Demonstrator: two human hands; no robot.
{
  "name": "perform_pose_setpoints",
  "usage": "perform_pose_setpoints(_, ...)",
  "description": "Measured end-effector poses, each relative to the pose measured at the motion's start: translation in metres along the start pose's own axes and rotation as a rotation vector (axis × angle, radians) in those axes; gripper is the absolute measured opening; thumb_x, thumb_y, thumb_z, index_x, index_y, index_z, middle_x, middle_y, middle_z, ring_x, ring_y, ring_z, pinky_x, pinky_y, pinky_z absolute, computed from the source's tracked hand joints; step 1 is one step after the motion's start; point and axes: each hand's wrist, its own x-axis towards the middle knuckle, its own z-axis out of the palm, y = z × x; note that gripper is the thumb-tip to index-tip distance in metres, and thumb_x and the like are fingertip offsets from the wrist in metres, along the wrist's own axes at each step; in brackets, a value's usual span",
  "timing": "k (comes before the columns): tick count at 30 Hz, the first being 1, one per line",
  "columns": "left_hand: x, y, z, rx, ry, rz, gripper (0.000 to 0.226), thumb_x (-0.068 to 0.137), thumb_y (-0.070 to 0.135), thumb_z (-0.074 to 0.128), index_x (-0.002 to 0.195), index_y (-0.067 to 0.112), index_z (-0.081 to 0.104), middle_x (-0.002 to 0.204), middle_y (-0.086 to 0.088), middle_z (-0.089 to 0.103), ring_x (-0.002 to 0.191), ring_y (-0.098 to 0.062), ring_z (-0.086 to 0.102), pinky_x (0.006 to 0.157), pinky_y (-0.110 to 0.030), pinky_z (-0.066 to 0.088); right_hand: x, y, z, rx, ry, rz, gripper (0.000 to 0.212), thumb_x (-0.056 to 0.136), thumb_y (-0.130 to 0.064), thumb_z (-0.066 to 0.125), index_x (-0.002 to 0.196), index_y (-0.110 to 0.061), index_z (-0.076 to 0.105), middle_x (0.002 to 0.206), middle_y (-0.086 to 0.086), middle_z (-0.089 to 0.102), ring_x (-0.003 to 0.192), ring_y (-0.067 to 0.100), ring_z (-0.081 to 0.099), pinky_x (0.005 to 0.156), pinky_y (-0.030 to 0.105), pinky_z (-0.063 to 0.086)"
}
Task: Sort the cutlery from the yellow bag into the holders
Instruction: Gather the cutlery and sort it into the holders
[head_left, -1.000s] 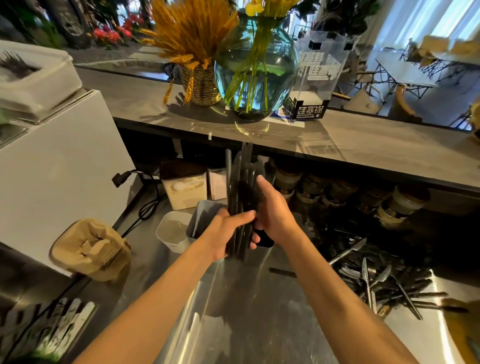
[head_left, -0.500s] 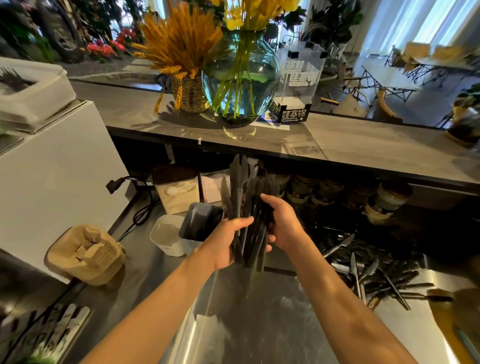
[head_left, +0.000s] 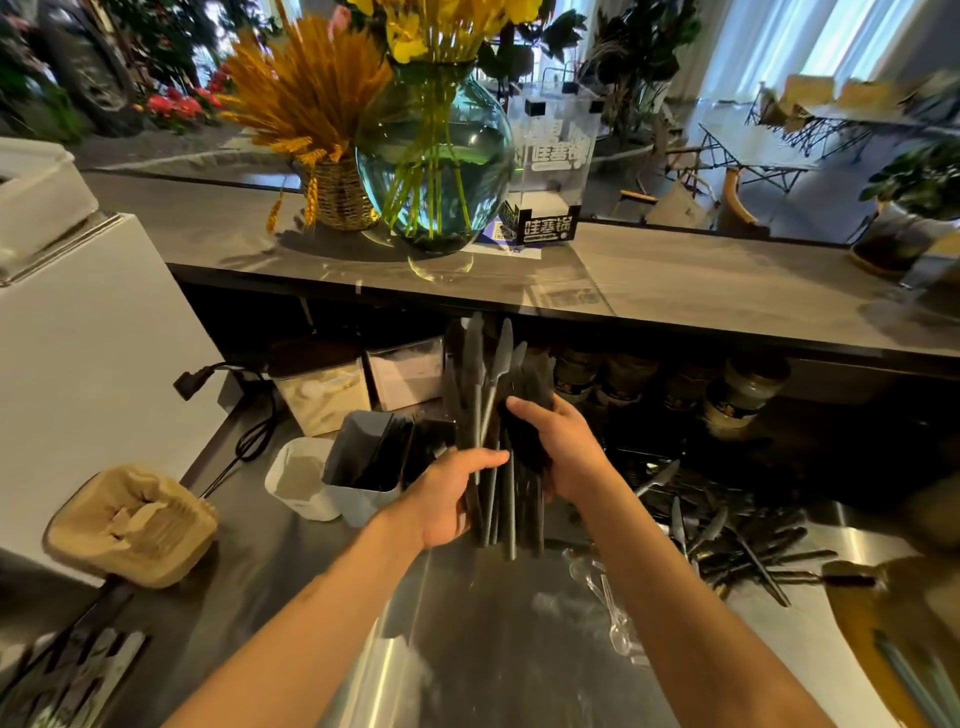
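Both hands, left hand (head_left: 448, 500) and right hand (head_left: 565, 451), clasp a bundle of dark cutlery (head_left: 500, 436). It stands nearly upright, knife blades pointing up, handles down.

Café or restaurant service bar: grey stone-look bar tabletop (head_left: 701, 280) with round green glass flower vase (head_left: 434, 156), clear acrylic sign box (head_left: 550, 156), folding dining tables and chairs (head_left: 753, 150) beyond, jars (head_left: 737, 395) beneath.
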Motion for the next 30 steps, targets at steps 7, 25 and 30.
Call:
perform_pose_setpoints(7,0.012,-0.001,0.015,0.146,0.064,0.025,0.022,0.089,0.008,0.071,0.105,0.013,0.056,0.105,-0.017,0.069,0.1,-0.032,0.069,0.098,-0.052,0.052,0.007,-0.002,-0.012,0.008,0.061,-0.009,0.021,0.103,-0.021,0.052,0.112,-0.01,0.068,0.103,0.012,0.076,0.096,0.027,0.074,0.086,0.041,0.057)
perform_pose_setpoints(25,0.034,-0.006,0.006,-0.06,0.139,0.024,0.034,0.089,0.014,0.067,0.123,0.01,0.066,0.11,-0.018,0.072,0.099,-0.034,0.072,0.083,-0.047,0.058,0.02,0.006,-0.028,0.249,0.075,0.191,0.043,0.101,-0.033,0.049,0.128,-0.003,0.065,0.128,0.022,0.065,0.114,0.037,0.066,0.101,0.05,0.051)
perform_pose_setpoints(30,0.029,0.0,0.002,-0.028,0.079,-0.044,0.023,0.093,0.012,0.06,0.111,0.003,0.07,0.086,-0.014,0.073,0.077,-0.028,0.073,0.067,-0.037,0.058,0.02,0.005,-0.027,0.234,0.086,0.186,0.038,0.102,-0.035,0.05,0.116,-0.005,0.069,0.105,0.014,0.074,0.093,0.028,0.073,0.082,0.042,0.056)
